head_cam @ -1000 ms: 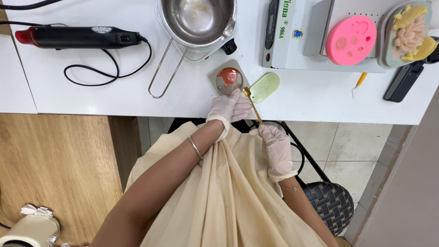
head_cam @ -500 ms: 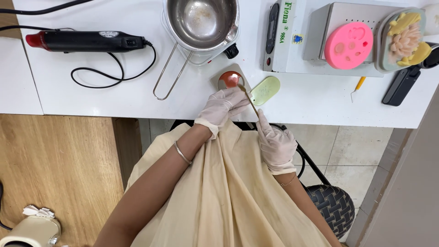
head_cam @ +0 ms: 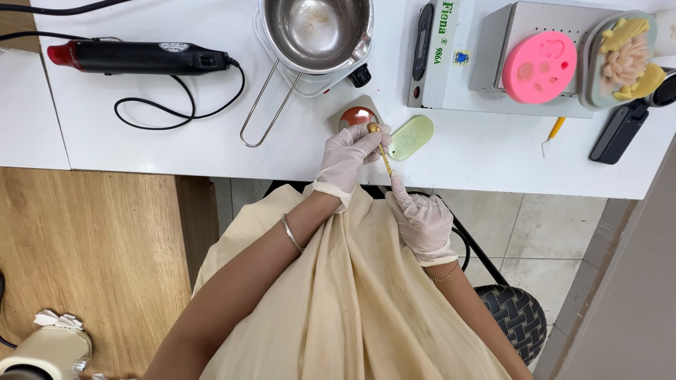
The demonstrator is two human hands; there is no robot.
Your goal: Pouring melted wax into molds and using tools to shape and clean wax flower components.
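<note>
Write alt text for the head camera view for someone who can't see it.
Two gloved hands, left and right, hold a thin gold tool over a small round red piece on a white table, near a steel saucepan, black heat gun and pink mould.

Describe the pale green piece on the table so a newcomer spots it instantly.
Start at the steel saucepan on the white table, then drop to the table's near edge by the gloved left hand. The pale green oval piece lies flat right of the round red-brown disc; nothing else there is green.
</note>
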